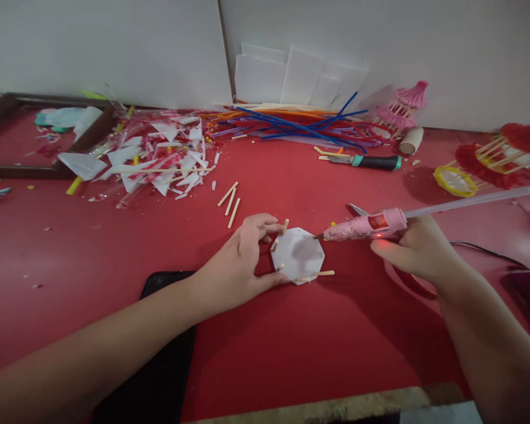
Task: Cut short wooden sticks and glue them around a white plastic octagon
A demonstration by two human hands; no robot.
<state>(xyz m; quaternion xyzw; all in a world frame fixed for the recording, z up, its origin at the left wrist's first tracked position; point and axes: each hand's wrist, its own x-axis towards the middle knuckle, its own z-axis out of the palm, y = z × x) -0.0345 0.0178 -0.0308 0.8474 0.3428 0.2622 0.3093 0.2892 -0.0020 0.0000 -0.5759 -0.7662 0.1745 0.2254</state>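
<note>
My left hand (256, 253) steadies a small white octagonal board (301, 254) on the red table, its fingers and thumb closed about the left edge. Several short wooden sticks (285, 227) stand up or lean along the board's rim. In my right hand (417, 247) is a pink glue gun (364, 225) with a red light lit and a long clear glue stick coming out of its back. Its nozzle tip is at the board's upper right edge; whether it touches cannot be made out. Three loose wooden sticks (229, 200) lie beyond my left hand.
White and red scraps (163, 153) are heaped at the back left beside a dark wooden frame (66, 171). Coloured pipe cleaners (300, 123) and a cutter knife (375, 162) lie at the back. Red (490, 156) and pink (401, 109) stick models stand right. A black flat object (163, 353) sits under my left forearm.
</note>
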